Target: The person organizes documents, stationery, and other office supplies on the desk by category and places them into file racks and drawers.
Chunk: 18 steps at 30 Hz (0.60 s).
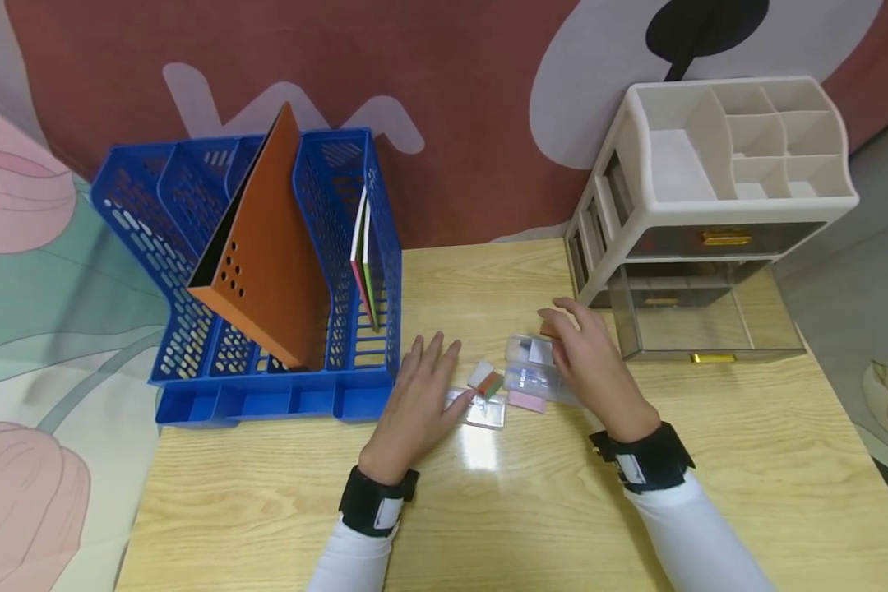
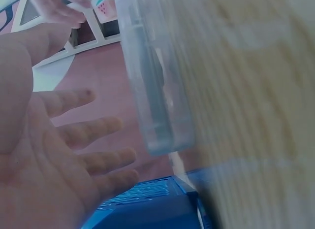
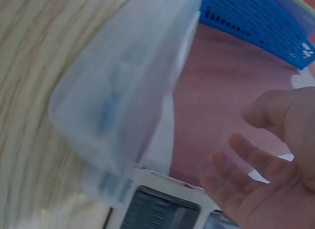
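In the head view my left hand (image 1: 417, 403) is spread above the table, palm down and holding nothing. Its thumb is over a small clear plastic box (image 1: 491, 413); whether they touch cannot be told. Small blocks, white (image 1: 481, 373) and orange-green (image 1: 492, 385), lie at the box's far edge. Over the right end of a larger translucent plastic case (image 1: 527, 380) hovers my right hand (image 1: 599, 374), its fingers loosely bent. The right wrist view shows that hand (image 3: 261, 175) empty and apart from the translucent case (image 3: 118, 101). A pink block (image 1: 527, 401) lies at the case's near edge.
At the left stands a blue plastic desk organizer (image 1: 266, 403) with an orange file box (image 1: 266, 255) and thin booklets (image 1: 366, 263) in it. A white drawer unit (image 1: 640, 218) stands at the right, its lower clear drawer (image 1: 673, 356) pulled out towards me.
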Motion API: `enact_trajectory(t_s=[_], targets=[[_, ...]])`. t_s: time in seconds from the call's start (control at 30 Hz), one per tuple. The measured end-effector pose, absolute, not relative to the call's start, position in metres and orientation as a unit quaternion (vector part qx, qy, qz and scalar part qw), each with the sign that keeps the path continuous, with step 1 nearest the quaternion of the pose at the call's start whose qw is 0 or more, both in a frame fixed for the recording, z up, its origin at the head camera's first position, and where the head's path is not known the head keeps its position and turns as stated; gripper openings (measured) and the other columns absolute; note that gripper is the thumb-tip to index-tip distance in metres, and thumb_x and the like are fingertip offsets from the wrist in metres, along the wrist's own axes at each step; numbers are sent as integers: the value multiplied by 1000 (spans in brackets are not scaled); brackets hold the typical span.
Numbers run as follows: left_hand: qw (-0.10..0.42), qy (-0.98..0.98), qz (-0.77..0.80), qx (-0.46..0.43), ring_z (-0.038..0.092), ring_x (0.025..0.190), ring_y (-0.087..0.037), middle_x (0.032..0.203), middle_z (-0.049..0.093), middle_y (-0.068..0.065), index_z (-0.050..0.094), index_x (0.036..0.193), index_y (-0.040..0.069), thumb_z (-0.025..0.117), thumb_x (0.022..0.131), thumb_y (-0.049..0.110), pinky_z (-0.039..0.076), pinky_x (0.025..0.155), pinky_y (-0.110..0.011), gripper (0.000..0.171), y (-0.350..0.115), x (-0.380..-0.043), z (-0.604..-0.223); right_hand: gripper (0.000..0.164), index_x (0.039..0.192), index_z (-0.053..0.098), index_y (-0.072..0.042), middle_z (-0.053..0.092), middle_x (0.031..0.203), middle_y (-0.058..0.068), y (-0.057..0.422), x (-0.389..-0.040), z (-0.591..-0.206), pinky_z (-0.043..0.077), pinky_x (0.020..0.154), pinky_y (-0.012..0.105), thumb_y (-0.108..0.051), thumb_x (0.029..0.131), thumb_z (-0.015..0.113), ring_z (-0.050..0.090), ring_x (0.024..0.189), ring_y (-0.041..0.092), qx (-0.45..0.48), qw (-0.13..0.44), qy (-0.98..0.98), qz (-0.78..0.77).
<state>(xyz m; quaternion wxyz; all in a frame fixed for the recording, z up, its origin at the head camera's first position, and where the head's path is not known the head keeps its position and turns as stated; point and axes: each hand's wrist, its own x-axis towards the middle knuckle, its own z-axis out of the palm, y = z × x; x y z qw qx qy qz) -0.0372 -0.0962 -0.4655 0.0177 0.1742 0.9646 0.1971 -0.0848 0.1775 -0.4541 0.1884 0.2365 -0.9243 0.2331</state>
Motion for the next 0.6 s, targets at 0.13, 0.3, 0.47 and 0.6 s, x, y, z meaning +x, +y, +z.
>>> enact_trajectory(t_s=[0.13,0.3,0.47,0.6], targets=[[11,965,194,179,28,154,-47,166,34,-19,39,159,13,56,103,51,28,124,-61,70,-97,-36,-463,40,126,64,0,60,133,28,173,-96,-464,49,103,62,12,88,68,57,122,50,223,172,-935,216],[16,965,195,177,28,154,-46,167,34,-18,38,160,14,56,103,51,29,124,-60,70,-98,-36,-460,40,124,68,0,62,129,28,169,-105,-471,48,104,60,15,86,66,58,117,49,190,117,-955,196],[21,964,200,172,28,154,-45,167,34,-17,39,160,14,57,103,49,28,124,-60,69,-99,-35,-458,37,118,72,0,67,122,25,167,-111,-473,47,103,59,16,87,62,62,113,44,167,57,-967,184],[21,964,204,170,29,154,-45,166,35,-19,40,159,13,59,103,48,28,125,-59,69,-101,-35,-456,31,111,76,0,70,117,23,166,-114,-473,48,102,58,16,90,59,64,110,41,153,27,-969,191]])
